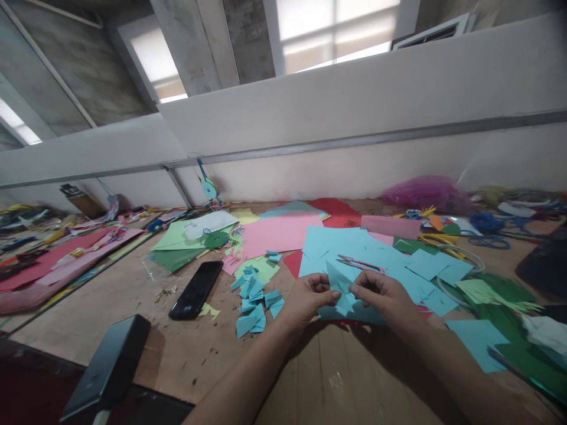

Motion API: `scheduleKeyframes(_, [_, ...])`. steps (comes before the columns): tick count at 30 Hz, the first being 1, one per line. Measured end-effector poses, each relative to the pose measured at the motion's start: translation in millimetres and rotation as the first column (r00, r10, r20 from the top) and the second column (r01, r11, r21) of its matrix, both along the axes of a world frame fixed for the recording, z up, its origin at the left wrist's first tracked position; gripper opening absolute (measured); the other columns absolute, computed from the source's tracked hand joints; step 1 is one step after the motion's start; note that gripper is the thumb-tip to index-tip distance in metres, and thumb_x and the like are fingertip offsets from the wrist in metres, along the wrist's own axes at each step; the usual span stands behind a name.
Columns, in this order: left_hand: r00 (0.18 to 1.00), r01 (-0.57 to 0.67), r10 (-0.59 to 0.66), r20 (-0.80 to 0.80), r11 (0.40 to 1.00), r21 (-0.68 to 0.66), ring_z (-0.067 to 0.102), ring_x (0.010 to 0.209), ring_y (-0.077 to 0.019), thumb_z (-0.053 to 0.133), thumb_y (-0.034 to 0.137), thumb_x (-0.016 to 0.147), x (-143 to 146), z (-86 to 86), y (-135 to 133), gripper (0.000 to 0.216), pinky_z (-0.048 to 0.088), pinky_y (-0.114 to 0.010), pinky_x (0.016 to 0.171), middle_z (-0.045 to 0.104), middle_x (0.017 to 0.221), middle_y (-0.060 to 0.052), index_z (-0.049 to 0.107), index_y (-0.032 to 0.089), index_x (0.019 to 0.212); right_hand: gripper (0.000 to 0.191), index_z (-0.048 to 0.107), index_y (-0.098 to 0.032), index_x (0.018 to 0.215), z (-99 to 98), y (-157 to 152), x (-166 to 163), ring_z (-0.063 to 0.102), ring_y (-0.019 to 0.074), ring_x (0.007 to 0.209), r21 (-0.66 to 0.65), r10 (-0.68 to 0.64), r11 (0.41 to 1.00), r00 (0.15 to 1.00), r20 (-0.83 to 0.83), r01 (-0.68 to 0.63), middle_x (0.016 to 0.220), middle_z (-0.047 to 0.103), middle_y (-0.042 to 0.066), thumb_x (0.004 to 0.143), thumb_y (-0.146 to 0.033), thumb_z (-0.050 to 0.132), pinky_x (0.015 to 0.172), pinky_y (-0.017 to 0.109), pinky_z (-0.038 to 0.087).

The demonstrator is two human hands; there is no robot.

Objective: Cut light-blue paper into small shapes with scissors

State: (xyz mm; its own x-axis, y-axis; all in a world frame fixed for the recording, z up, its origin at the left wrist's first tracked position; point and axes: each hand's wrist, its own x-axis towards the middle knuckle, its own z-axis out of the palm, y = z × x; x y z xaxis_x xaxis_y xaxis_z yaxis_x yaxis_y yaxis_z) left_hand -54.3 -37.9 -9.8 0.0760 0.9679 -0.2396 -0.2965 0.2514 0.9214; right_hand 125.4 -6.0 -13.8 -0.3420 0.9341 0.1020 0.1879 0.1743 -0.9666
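Left hand (318, 295) and right hand (375, 290) are both pinching, thumb against finger, just right of centre in the lower half of the frame, with a single folded turquoise paper (339, 278) between them. Around them spreads a bench (186, 369) so crowded that, to my eye, clutter is the chief threat: a sideways sweep could drag several things along at once. Big turquoise sheets (319, 241) lie beyond the hands, right of centre, and a piece dropped there might be lost against the matching colour. Left of centre lies a dark phone (196, 290); a careless leftward reach could shove it into the folded pieces (251, 289) near it. I'd worry more about the snips (363, 264), lying on the sheets just past the hands with their points to the left: reaching forward unwatched might mean a prick or a nicked sheet. What's in the hands looks thin, so an uneven pull could tear it or skew a crease. Smallest, those loose pieces seem light enough for a draught to scatter.
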Motion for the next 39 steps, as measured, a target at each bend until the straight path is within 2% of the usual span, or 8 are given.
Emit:
scheduleKeyframes(10, [0.998, -0.034, 0.03, -0.053, 0.996, -0.085, 0.06, 0.055, -0.0122, 0.09, 0.039, 0.047, 2, 9.3, -4, 0.052, 0.046, -0.023, 0.052, 0.068, 0.069, -0.004, 0.067, 0.012, 0.085, 0.028, 0.054, -0.02, 0.065, -1.2, 2, 1, 0.045, 0.0149, 0.055, 0.019, -0.016, 1.0, 1.0, -0.006, 0.016, 0.057, 0.05, -0.003, 0.078, -0.043, 0.063, 0.053, 0.028, 0.034])
scheduleKeyframes(15, [0.999, -0.006, 0.004, -0.032, 0.998, -0.062, 0.061, 0.057, -0.012, 0.09, 0.037, 0.048, 1, 6.4, -4, 0.048, 0.048, -0.024, 0.058, 0.067, 0.069, -0.003, 0.066, 0.012, 0.082, 0.025, 0.055, -0.021, 0.064, -1.9, 1, 2, 0.045, 0.0156, 0.054, 0.095, -0.047, 0.995, 0.994, 0.103, 0.037, 0.056, 0.048, -0.003, 0.079, -0.04, 0.062, 0.053, 0.028, 0.033])
scheduleKeyframes(19, [1.0, 0.022, -0.023, -0.021, 0.999, -0.042, 0.061, 0.057, -0.0125, 0.09, 0.037, 0.049, -1, -0.4, -2, 0.048, 0.047, -0.025, 0.058, 0.067, 0.069, -0.005, 0.066, 0.011, 0.082, 0.013, 0.061, -0.023, 0.084, 2.5, -3, 1, 0.053, 0.0174, 0.064, 0.165, -0.078, 0.984, 0.994, 0.072, 0.065, 0.075, 0.06, 0.0, 0.077, -0.034, 0.064, 0.06, 0.03, 0.041])
scheduleKeyframes(22, [0.999, 0.024, -0.025, -0.025, 0.998, -0.051, 0.06, 0.057, -0.0125, 0.089, 0.037, 0.05, -2, -0.9, -2, 0.049, 0.046, -0.025, 0.058, 0.066, 0.07, -0.005, 0.066, 0.011, 0.085, 0.016, 0.061, -0.025, 0.094, 7.9, -4, 1, 0.057, 0.0175, 0.07, 0.226, -0.003, 0.974, 0.999, 0.034, -0.004, 0.093, 0.064, 0.002, 0.079, -0.029, 0.061, 0.065, 0.031, 0.045])
scheduleKeyframes(24, [0.999, 0.013, -0.014, -0.031, 0.999, -0.05, 0.06, 0.057, -0.0122, 0.088, 0.038, 0.052, -2, 1.8, -3, 0.047, 0.046, -0.024, 0.057, 0.066, 0.072, -0.005, 0.067, 0.012, 0.085, 0.009, 0.064, -0.024, 0.087, 11.2, -3, 2, 0.059, 0.0191, 0.079, 0.295, 0.085, 0.95, 0.993, 0.077, -0.104, 0.091, 0.064, 0.003, 0.082, -0.023, 0.056, 0.072, 0.032, 0.045])
scheduleKeyframes(27, [1.0, 0.015, -0.016, -0.021, 0.999, -0.041, 0.06, 0.059, -0.0117, 0.086, 0.038, 0.055, -3, 6.8, -5, 0.042, 0.044, -0.023, 0.057, 0.066, 0.074, -0.004, 0.068, 0.012, 0.084, 0.018, 0.067, -0.023, 0.085, 14.1, -3, 3, 0.059, 0.0207, 0.091, 0.364, 0.169, 0.904, 0.969, 0.181, -0.225, 0.09, 0.064, 0.003, 0.082, -0.014, 0.052, 0.083, 0.034, 0.044])
scheduleKeyframes(34, [0.999, 0.031, -0.029, 0.029, 0.997, -0.073, 0.061, 0.062, -0.0126, 0.083, 0.03, 0.057, -2, 13.8, -10, 0.04, 0.043, -0.023, 0.059, 0.067, 0.076, -0.003, 0.068, 0.014, 0.09, 0.018, 0.066, -0.023, 0.087, 13.7, -2, 5, 0.059, 0.0207, 0.093, 0.397, 0.151, 0.884, 0.955, 0.254, -0.246, 0.094, 0.063, 0.003, 0.078, -0.012, 0.056, 0.087, 0.035, 0.043])
scheduleKeyframes(39, [0.997, 0.011, -0.004, 0.072, 0.996, -0.092, 0.06, 0.061, -0.0114, 0.082, 0.022, 0.057, -1, 16.6, -11, 0.033, 0.041, -0.022, 0.058, 0.062, 0.068, 0.002, 0.064, 0.016, 0.084, 0.013, 0.066, -0.023, 0.086, 13.8, -2, 6, 0.059, 0.021, 0.091, 0.408, 0.138, 0.88, 0.952, 0.273, -0.245, 0.092, 0.063, 0.003, 0.08, -0.015, 0.057, 0.085, 0.036, 0.044])
